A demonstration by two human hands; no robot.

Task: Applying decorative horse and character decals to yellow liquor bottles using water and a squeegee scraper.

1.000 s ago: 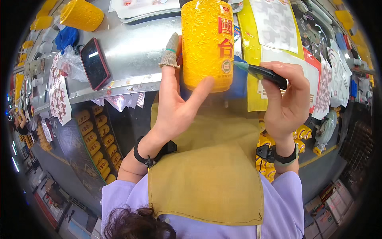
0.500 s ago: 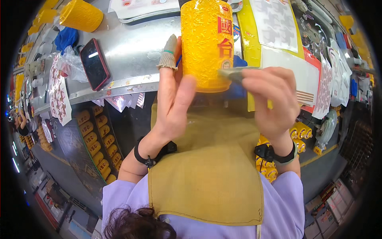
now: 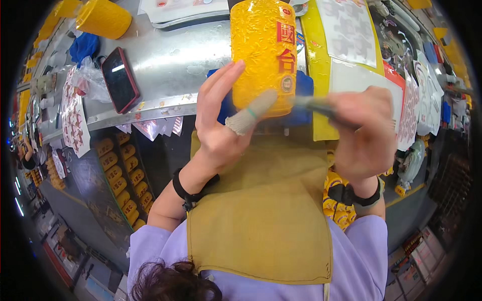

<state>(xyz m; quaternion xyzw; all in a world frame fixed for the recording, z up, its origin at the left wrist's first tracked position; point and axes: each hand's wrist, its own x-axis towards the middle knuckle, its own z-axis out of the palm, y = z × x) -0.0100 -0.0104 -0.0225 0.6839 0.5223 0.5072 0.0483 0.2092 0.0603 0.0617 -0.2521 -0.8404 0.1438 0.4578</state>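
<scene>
A yellow embossed jar point(image 3: 258, 60) with red characters stands before me on a blue support point(image 3: 305, 95). A small round badge point(image 3: 286, 84) sits low on its right front. My left hand point(image 3: 221, 118) grips the jar: bare fingers lie along its left side, and one digit in a knitted finger cot point(image 3: 256, 108) rests across its lower front. My right hand point(image 3: 365, 128), smeared by motion, is closed round a slim grey tool point(image 3: 326, 108). Its pale tip is just right of the jar's lower edge; its exact kind is too blurred to tell.
A dark phone point(image 3: 119, 80) lies on the metal bench point(image 3: 160, 55), near a plastic bag point(image 3: 93, 80) and a blue cloth point(image 3: 84, 47). Another yellow jar point(image 3: 104, 19) stands at the far left. Sticker sheets point(image 3: 349, 32) lie on a yellow board point(image 3: 321, 120) at right.
My left hand has turned, bringing the cot-covered digit from the jar's left side across its lower front. My right hand has drawn the tool off the jar, to the right and slightly nearer.
</scene>
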